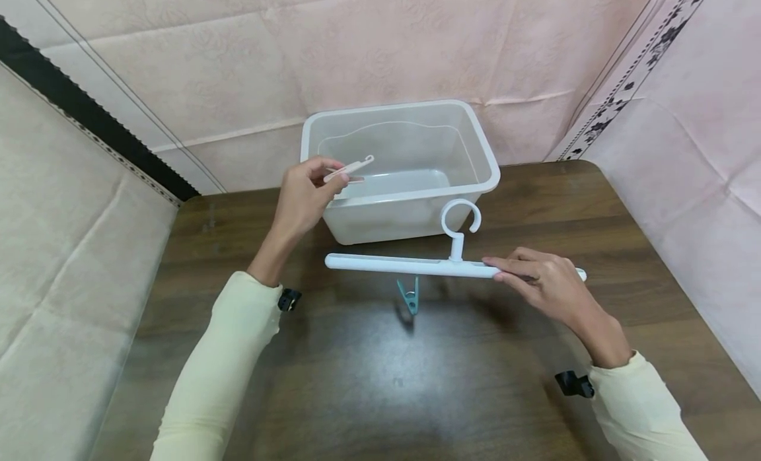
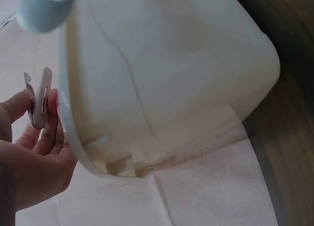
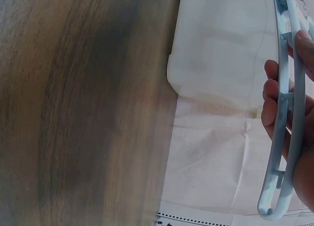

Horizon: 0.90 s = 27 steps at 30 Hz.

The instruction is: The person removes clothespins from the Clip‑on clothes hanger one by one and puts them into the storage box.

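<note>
My left hand (image 1: 304,193) pinches a pale pink clothespin (image 1: 351,169) between thumb and fingers over the plastic bin's near left rim. In the left wrist view the clothespin (image 2: 40,99) shows beside the bin's edge. My right hand (image 1: 543,283) grips the right part of a pale blue clothes hanger (image 1: 410,265), its fingers around the bar. The hanger is held level above the table, with its round hook (image 1: 460,216) upward. Just below the bar appears a teal clothespin (image 1: 410,296); whether it is attached to the hanger I cannot tell.
A translucent white bin (image 1: 392,216) stands at the back of the brown wooden table (image 1: 368,395). Pale pink patterned cloth (image 1: 380,45) hangs behind the table and along its sides. Black cameras (image 1: 289,300) are strapped at both wrists.
</note>
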{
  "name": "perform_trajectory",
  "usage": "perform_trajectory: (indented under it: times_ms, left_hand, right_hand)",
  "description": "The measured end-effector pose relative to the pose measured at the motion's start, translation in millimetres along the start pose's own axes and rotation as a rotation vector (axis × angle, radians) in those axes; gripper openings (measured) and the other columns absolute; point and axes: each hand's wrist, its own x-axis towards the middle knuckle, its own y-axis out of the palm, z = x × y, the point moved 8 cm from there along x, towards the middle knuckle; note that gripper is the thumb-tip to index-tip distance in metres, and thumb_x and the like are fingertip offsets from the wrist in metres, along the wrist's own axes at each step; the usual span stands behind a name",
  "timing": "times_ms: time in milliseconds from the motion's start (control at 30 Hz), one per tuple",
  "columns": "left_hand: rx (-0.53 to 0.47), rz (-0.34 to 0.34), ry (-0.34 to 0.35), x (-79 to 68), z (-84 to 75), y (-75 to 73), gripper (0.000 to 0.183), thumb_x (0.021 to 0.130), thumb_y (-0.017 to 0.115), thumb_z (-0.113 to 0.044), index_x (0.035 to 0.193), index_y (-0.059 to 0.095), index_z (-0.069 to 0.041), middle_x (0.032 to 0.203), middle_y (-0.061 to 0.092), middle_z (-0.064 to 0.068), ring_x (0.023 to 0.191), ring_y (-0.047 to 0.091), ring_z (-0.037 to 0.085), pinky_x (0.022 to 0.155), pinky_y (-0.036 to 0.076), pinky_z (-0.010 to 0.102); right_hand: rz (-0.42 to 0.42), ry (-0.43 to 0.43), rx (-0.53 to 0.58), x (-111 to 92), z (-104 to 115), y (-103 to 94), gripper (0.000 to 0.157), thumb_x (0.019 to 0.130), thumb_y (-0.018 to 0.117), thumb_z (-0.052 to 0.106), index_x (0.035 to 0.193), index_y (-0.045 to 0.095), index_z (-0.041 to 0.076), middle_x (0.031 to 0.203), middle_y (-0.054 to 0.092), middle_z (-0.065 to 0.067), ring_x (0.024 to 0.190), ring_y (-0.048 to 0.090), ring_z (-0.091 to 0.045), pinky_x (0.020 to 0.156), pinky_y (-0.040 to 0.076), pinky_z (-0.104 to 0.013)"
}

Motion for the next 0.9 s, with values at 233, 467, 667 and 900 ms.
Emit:
perform_trajectory:
  times_ms: [233, 467, 667, 900]
  left_hand:
    - [0.098, -0.018, 0.044, 13.7, 7.0, 3.2, 0.019, 0.096, 0.07, -0.015, 0.11, 0.073, -0.002, 0.094, 0.071, 0.012, 0.07, 0.052, 0.017, 0.057, 0.038, 0.024]
    - [0.159, -0.013, 0.068, 21.7, 9.6, 8.3, 0.018, 0.095, 0.07, -0.011, 0.109, 0.073, -0.001, 0.093, 0.071, 0.012, 0.07, 0.054, 0.02, 0.056, 0.039, 0.024]
    - [0.26, -0.011, 0.099, 24.5, 9.2, 11.4, 0.018, 0.095, 0.07, -0.013, 0.108, 0.073, -0.001, 0.093, 0.072, 0.012, 0.067, 0.056, 0.019, 0.053, 0.039, 0.023]
    - [0.293, -0.023, 0.115, 27.8, 8.6, 12.4, 0.018, 0.094, 0.072, -0.014, 0.106, 0.074, 0.0, 0.098, 0.07, 0.012, 0.084, 0.062, 0.021, 0.068, 0.047, 0.029]
  right_hand:
    - [0.019, 0.036, 0.007, -1, -4, 4.1, 0.039, 0.081, 0.082, 0.01, 0.117, 0.077, 0.024, 0.086, 0.063, 0.019, 0.058, 0.044, 0.0, 0.05, 0.034, -0.018]
    - [0.028, 0.032, 0.02, -2, -4, 8.3, 0.039, 0.081, 0.082, 0.009, 0.117, 0.078, 0.022, 0.088, 0.064, 0.018, 0.058, 0.043, 0.0, 0.05, 0.034, -0.017]
    - [0.028, 0.022, 0.029, -2, -4, 10.4, 0.039, 0.081, 0.082, 0.008, 0.117, 0.077, 0.021, 0.089, 0.065, 0.016, 0.059, 0.044, -0.001, 0.05, 0.035, -0.017]
    - [0.033, 0.036, 0.021, -1, -6, 11.1, 0.039, 0.081, 0.082, 0.009, 0.117, 0.077, 0.022, 0.088, 0.064, 0.017, 0.057, 0.043, 0.0, 0.049, 0.033, -0.017]
